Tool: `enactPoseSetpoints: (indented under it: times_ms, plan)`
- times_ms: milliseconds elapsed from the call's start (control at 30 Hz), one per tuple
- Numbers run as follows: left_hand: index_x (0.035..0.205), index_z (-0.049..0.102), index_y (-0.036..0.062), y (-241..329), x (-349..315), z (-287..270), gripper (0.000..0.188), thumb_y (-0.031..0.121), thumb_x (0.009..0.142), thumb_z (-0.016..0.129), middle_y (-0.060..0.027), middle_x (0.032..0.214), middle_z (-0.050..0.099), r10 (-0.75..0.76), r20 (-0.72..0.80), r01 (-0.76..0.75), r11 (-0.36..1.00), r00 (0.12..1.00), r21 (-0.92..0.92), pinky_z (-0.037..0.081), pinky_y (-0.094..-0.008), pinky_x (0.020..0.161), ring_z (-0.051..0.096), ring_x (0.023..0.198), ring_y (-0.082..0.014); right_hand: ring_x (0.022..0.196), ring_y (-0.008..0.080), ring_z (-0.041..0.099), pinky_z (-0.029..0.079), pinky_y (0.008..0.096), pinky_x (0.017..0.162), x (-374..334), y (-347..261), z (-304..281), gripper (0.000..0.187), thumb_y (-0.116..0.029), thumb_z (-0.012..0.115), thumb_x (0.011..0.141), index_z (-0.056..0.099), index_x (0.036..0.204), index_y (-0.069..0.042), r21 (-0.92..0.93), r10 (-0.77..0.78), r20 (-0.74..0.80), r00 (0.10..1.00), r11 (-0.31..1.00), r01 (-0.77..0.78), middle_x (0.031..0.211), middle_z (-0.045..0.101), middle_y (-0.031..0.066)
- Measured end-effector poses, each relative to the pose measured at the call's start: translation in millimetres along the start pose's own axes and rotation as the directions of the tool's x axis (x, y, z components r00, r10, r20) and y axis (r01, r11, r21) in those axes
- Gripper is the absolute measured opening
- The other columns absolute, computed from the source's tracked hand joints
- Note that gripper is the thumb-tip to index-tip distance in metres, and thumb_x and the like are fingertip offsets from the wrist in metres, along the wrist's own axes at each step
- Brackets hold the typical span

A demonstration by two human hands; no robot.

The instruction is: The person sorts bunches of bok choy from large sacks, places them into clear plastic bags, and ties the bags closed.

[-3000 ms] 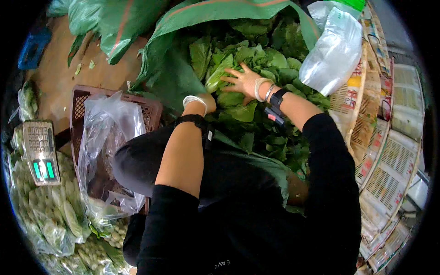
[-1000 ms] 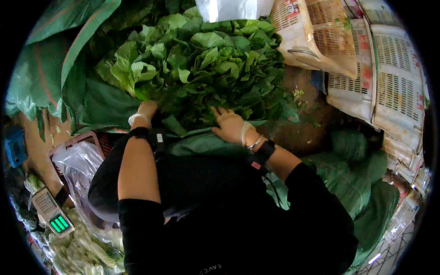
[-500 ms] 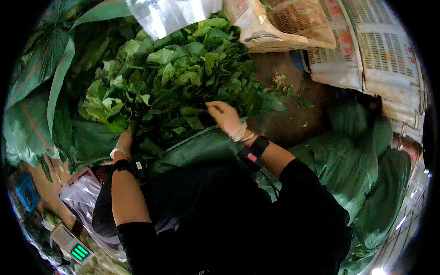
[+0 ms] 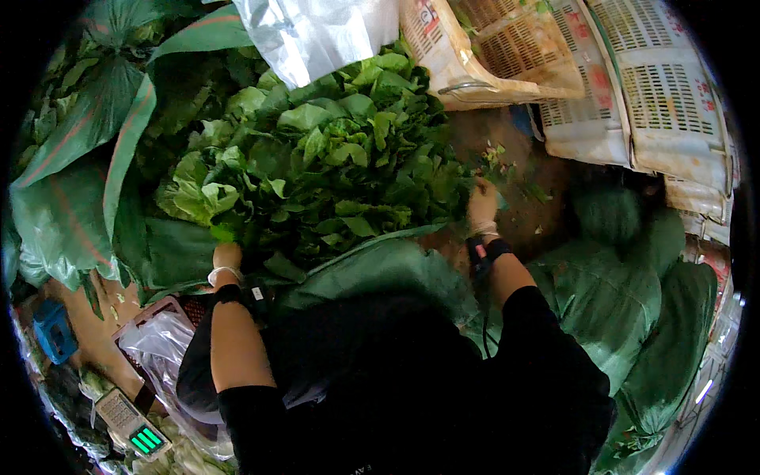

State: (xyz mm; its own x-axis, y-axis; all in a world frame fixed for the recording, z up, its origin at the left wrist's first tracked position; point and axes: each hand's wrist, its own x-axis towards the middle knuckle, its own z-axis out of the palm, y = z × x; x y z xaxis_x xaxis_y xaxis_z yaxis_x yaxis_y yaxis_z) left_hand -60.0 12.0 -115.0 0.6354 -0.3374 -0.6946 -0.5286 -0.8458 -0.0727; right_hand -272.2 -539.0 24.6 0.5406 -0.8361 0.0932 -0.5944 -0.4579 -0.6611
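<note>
A big heap of leafy greens (image 4: 317, 158) fills an opened green woven sack (image 4: 372, 273) in front of me. My left hand (image 4: 227, 257), in a pale glove, is at the heap's near left edge, right below a bright green leaf. Its fingers are hidden or too dark to make out. At the heap's right edge is my right hand (image 4: 482, 206), also gloved. The fingers curl closed by the outer leaves; whatever they hold is too small to name. Dark bands circle both wrists.
A clear plastic bag (image 4: 321, 36) overhangs the heap's far side. White slatted crates (image 4: 673, 87) stand at the far right. Stuffed green sacks (image 4: 602, 285) lie on the right. A digital scale (image 4: 131, 423), a plastic-lined crate (image 4: 131, 348) and a blue basket (image 4: 54, 332) are at left.
My right hand has moved right, from above the heap's near middle to its right edge. My left hand stays at the near left edge. The whole view has shifted slightly.
</note>
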Motion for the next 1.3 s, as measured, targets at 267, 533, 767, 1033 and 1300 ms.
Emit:
enactPoseSetpoints:
  times_ms: [267,533,767,1033,1300]
  plan:
    - [0.095,0.066,0.0051,20,-90,-112,0.033,0.031,0.077,0.058,-0.0164,0.107,0.06,-0.092,0.246,0.158,0.952,0.965,-0.263,0.048,-0.0387,0.079,0.059,0.095,-0.0285,0.079,0.0262,0.056,0.045,0.0369,0.073,-24,95,18,0.03,-0.026,0.047,0.088,0.058,0.097,0.001,0.365,0.714,0.383,0.586,0.466,-0.806,0.089,0.06,0.0124]
    - [0.124,0.05,0.0101,24,-173,-191,0.068,0.037,0.066,0.073,-0.0104,0.118,0.057,0.079,0.442,0.026,0.973,0.894,-0.227,0.045,-0.0377,0.084,0.055,0.104,-0.0273,0.076,0.0244,0.055,0.045,0.0366,0.068,28,84,36,0.037,-0.032,0.045,0.089,0.054,0.104,0.001,0.355,0.633,0.542,0.554,0.425,-0.833,0.093,0.059,0.0124]
    - [0.099,0.065,0.0083,21,-142,-149,0.029,0.026,0.077,0.056,-0.0141,0.106,0.061,-0.054,-0.051,0.036,0.952,0.997,-0.303,0.045,-0.0386,0.083,0.057,0.097,-0.0334,0.073,0.0228,0.054,0.046,0.0363,0.064,49,65,63,0.044,-0.038,0.044,0.09,0.052,0.109,0.001,0.38,0.537,0.686,0.491,0.311,-0.871,0.097,0.058,0.0124]
    - [0.092,0.062,-0.0013,-56,-208,-196,0.03,0.021,0.072,0.06,-0.0173,0.093,0.062,-0.271,-0.492,-0.128,0.762,0.827,-0.635,0.045,-0.0357,0.076,0.059,0.085,-0.0312,0.076,0.021,0.058,0.048,0.0363,0.067,49,-113,10,0.034,-0.032,0.043,0.092,0.057,0.102,-0.003,0.691,0.129,0.703,0.7,0.111,-0.714,0.092,0.061,0.0071]
    - [0.09,0.062,-0.0055,-121,-248,-275,0.021,0.011,0.079,0.055,-0.0093,0.078,0.061,-0.472,-0.721,-0.436,0.581,0.507,-0.687,0.043,-0.0271,0.062,0.054,0.068,-0.0152,0.068,0.0217,0.056,0.048,0.0392,0.066,169,-256,10,0.024,-0.025,0.046,0.09,0.055,0.081,-0.005,0.776,-0.523,0.544,0.656,0.016,-0.63,0.074,0.058,0.0089]
